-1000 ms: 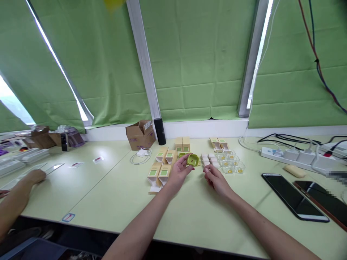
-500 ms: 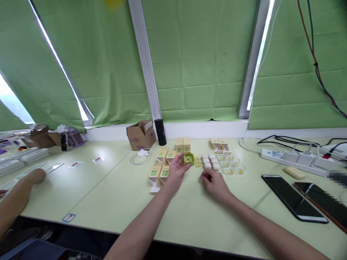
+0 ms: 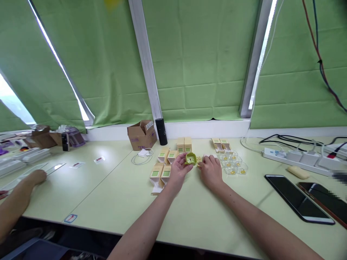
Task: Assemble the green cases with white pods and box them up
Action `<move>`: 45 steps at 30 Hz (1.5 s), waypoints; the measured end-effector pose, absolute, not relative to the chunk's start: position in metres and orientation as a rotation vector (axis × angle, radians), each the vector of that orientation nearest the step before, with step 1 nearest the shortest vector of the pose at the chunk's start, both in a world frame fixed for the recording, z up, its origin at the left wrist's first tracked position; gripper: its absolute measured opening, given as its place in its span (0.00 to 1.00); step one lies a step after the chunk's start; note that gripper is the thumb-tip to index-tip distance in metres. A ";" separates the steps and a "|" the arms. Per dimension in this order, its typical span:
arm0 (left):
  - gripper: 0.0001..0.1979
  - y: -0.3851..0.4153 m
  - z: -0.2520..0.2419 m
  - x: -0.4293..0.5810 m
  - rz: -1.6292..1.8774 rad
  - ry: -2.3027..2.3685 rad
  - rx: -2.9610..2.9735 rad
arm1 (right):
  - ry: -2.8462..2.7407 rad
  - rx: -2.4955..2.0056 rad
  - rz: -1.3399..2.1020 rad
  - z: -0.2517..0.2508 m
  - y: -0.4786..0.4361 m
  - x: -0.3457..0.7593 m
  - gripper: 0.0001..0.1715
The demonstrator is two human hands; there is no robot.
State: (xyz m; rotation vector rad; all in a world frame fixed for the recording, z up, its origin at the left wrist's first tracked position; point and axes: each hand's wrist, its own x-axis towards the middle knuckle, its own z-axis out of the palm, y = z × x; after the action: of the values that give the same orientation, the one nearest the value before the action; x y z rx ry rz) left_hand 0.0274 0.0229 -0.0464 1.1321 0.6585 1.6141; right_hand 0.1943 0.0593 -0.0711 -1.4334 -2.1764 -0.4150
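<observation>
A small green square cup [image 3: 191, 159] is held up by my left hand [image 3: 179, 169], its open side facing me. Just right of it, my right hand [image 3: 211, 170] reaches down with bent fingers at the small yellow pieces [image 3: 199, 159]. Its fingertips touch or nearly touch them; whether one is pinched is too small to tell. The white blocks behind that hand are mostly hidden. Clear plastic cups with yellow bits [image 3: 232, 164] stand to its right. Cardboard boxes with green labels [image 3: 155, 174] are left of my left hand.
Farther back are an open carton [image 3: 142, 135], a black cylinder [image 3: 161, 132] and a white charger with cable [image 3: 143, 153]. On the right lie a phone [image 3: 298, 198], another phone and a power strip [image 3: 295, 158]. Another person's hand [image 3: 38, 177] rests at the far left.
My right hand has moved forward and now covers the white blocks, with its fingertips at the yellow pieces. My left hand still holds the green cup. The view has shifted slightly.
</observation>
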 end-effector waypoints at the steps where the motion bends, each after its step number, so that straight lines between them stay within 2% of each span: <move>1: 0.33 0.023 -0.047 0.027 1.617 0.657 1.137 | -2.185 -1.428 -0.423 -0.072 0.061 0.193 0.14; 17: 0.33 0.025 -0.051 0.026 1.611 0.665 1.185 | -2.211 -1.342 -0.328 -0.069 0.052 0.192 0.13; 19: 0.33 0.026 -0.051 0.025 1.617 0.675 1.193 | -2.127 -1.284 -0.097 -0.070 0.043 0.195 0.11; 22: 0.33 0.027 -0.051 0.025 1.623 0.698 1.210 | -1.787 -1.090 0.664 -0.074 0.034 0.199 0.05; 23: 0.33 0.027 -0.050 0.025 1.625 0.706 1.217 | -1.670 -1.036 0.875 -0.075 0.032 0.201 0.07; 25: 0.32 0.027 -0.050 0.025 1.625 0.719 1.229 | -1.518 -0.972 1.144 -0.078 0.030 0.203 0.17; 28: 0.32 0.026 -0.050 0.025 1.611 0.735 1.241 | -1.453 -0.918 1.284 -0.076 0.028 0.207 0.29; 30: 0.32 0.026 -0.049 0.026 1.607 0.742 1.244 | -1.367 -0.858 1.379 -0.070 0.026 0.212 0.32; 36: 0.31 0.022 -0.045 0.028 1.576 0.760 1.276 | -1.017 -0.711 1.666 -0.055 0.022 0.221 0.27; 41: 0.29 0.021 -0.044 0.029 1.573 0.765 1.306 | -0.972 -0.749 1.662 -0.054 0.023 0.223 0.27; 45: 0.27 0.019 -0.044 0.030 1.558 0.771 1.329 | -0.985 -0.822 1.603 -0.054 0.025 0.226 0.23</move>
State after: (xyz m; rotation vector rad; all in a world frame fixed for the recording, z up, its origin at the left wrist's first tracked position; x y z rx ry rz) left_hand 0.0305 0.0191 -0.0439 1.3293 0.7707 1.5585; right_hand 0.2262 0.0246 -0.0535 -0.8221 -0.9845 1.6034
